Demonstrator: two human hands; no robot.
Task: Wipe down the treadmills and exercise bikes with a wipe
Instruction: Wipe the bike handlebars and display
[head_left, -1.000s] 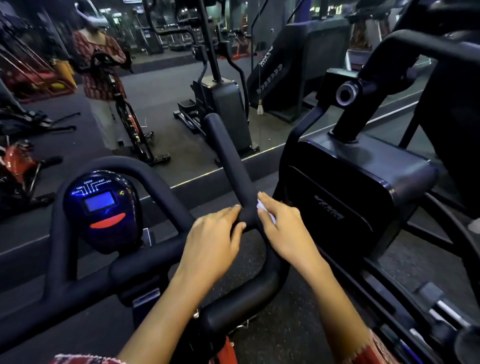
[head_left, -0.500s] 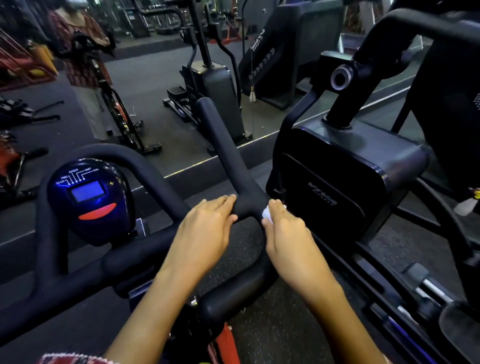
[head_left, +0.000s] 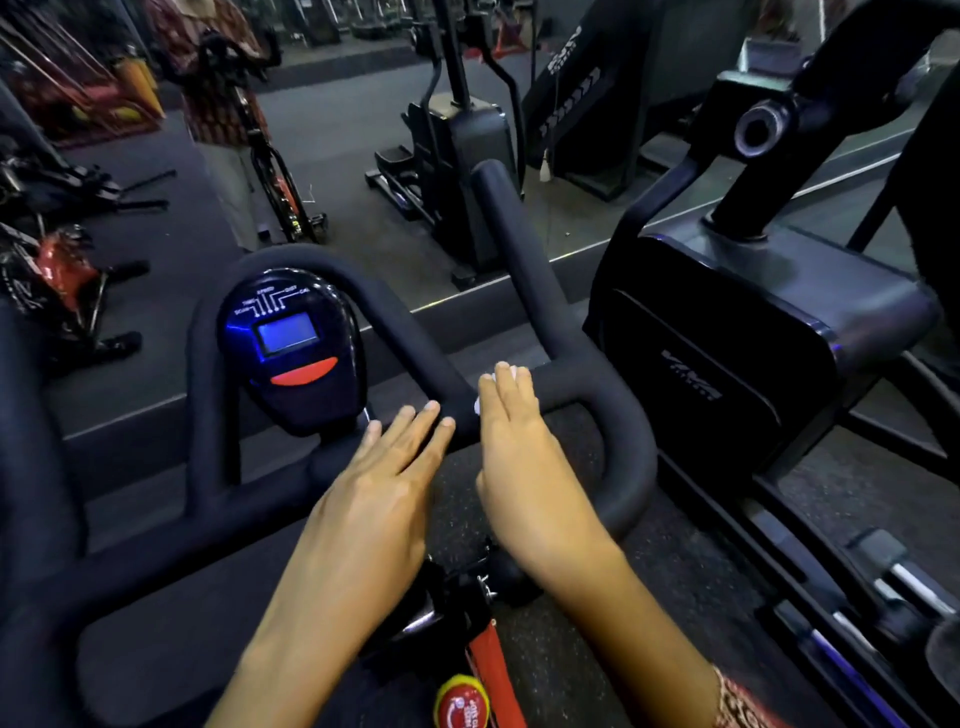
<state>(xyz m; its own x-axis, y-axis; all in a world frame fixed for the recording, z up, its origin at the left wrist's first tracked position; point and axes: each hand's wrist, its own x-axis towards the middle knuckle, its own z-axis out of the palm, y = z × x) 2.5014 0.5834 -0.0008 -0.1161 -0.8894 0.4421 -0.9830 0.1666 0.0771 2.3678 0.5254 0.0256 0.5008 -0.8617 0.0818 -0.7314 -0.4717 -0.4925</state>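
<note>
I stand at a black exercise bike whose padded handlebar (head_left: 571, 382) loops around a blue console (head_left: 291, 343) with a lit screen. My right hand (head_left: 519, 457) lies over the cross section of the bar, fingers straight, pressing a white wipe (head_left: 512, 371) against the padding. Only small bits of the wipe show, at the fingertips and beside the index finger. My left hand (head_left: 384, 493) is just left of it, fingers straight and slightly spread, their tips resting on the same bar.
A large black elliptical housing (head_left: 727, 353) stands close on the right, its rails running to the lower right. A wall mirror (head_left: 337, 145) ahead reflects the gym floor, other machines and a person. The bike's red frame (head_left: 491, 670) is below my wrists.
Both hands have slid left along the bar, away from the upright horn toward the console. Their fingers have gone from curled over the bar to straight on top of it.
</note>
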